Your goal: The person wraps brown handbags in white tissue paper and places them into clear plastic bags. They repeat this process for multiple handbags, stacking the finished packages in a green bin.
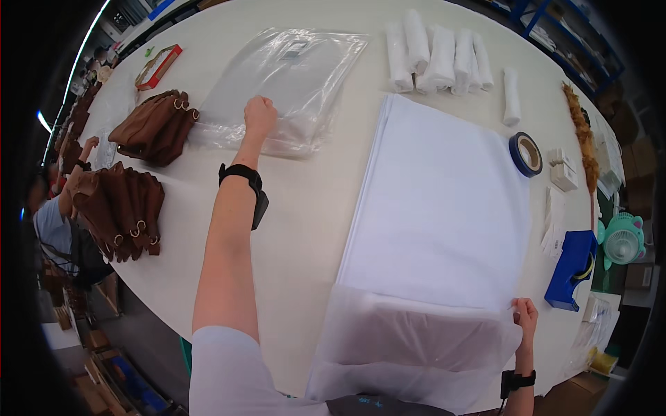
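My left hand [261, 117] is curled into a fist over the lower part of a stack of clear plastic bags [307, 78]. No object shows in it, and whether it touches the plastic is unclear. Close to me lies a stack of large white sheets [432, 208], its lower end under a thin translucent white sheet [359, 317]. A darker, brownish shape shows through this thin layer. At the layer's right edge, my right hand [525, 317] pinches the thin material between thumb and fingers.
Brown handbags [156, 130] lie at left, with more brown bags [122, 208] nearer, beside a co-worker [57, 229]. White wrapped rolls [437, 57] lie at the back. Rightward are a blue tape roll [525, 154], small white boxes [563, 169], a blue tape dispenser [570, 270] and a fan [623, 242].
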Available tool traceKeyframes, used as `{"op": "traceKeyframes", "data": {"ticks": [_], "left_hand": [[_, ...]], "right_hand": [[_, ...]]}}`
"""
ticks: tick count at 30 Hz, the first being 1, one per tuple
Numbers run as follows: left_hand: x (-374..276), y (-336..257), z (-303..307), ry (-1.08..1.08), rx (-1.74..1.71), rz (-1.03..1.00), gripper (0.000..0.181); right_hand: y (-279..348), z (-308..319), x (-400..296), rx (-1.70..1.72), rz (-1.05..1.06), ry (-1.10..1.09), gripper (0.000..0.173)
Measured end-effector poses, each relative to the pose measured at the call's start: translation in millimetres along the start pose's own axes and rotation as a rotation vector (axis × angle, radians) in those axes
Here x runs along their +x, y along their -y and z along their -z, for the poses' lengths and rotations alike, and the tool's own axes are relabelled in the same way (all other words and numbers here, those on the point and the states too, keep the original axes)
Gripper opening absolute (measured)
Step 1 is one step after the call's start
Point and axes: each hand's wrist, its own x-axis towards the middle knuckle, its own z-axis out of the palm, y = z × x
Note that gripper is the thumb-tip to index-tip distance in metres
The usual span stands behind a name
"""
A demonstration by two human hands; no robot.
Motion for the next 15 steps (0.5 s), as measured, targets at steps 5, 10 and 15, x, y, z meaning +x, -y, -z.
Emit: {"op": "traceKeyframes", "data": {"ticks": [5, 10, 15], "left_hand": [[-30, -3, -17, 0.013, 0.079, -0.353, 0.013], [-17, -55, 33, -0.228, -0.205, -0.169, 0.016], [-89, -109, 54, 0.352, -0.436, -0.015, 0.016]], "right_hand": [[48, -7, -2, -0.023, 0.158, -0.044, 0.023], [94, -9, -31, -0.199, 0.31, -0.015, 0.02], [168, -98, -27, -0.063, 0.439, 0.214, 0.02]]}}
